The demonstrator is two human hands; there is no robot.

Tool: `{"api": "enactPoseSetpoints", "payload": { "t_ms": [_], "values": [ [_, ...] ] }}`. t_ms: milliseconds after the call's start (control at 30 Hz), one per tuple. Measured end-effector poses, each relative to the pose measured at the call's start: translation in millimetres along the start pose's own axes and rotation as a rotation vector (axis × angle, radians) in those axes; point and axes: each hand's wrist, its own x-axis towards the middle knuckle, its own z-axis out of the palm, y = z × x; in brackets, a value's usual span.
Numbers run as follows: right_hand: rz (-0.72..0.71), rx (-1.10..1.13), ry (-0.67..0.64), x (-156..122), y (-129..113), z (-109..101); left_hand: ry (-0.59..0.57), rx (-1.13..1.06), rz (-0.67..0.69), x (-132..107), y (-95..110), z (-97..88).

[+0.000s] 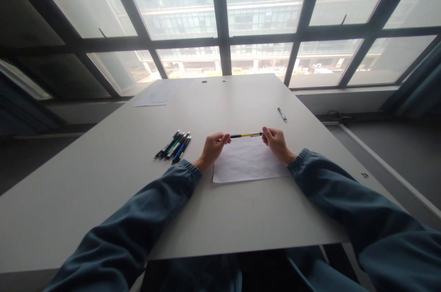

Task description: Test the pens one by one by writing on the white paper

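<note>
A yellow and black pen (246, 135) is stretched level between my two hands. My left hand (214, 146) pinches its black end, and my right hand (275, 143) pinches the other end, where the clip lies. Both hands are closed, just above a sheet of white paper (251, 163) on the table. To the left of my left hand lies a bunch of several pens (173, 146), with black, white, green and blue barrels. Beyond my right hand a single green pen (282, 114) rests apart from the others.
The white table (220, 223) reaches toward a wall of windows (220, 2). More paper sheets (156, 94) lie at its far left. A small dark object (204, 82) is near the far edge, and a dark mark (364, 175) shows near the right edge.
</note>
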Motion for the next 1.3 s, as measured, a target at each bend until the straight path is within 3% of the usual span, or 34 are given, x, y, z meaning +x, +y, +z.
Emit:
{"api": "enactPoseSetpoints", "payload": {
  "t_ms": [233,367,567,1300],
  "values": [
    [0.039,0.083,-0.012,4,6,0,0.062,0.044,0.046,1,-1,-0.8],
    [0.093,0.139,-0.097,4,0,-1,0.123,0.061,0.086,1,-1,-1.9],
    [0.071,0.115,-0.188,1,-11,0,0.125,0.068,0.084,0,3,-2.6],
    [0.031,0.067,-0.206,-3,-7,0,-0.057,0.26,0.238,-4,8,-5.2]
  ]
}}
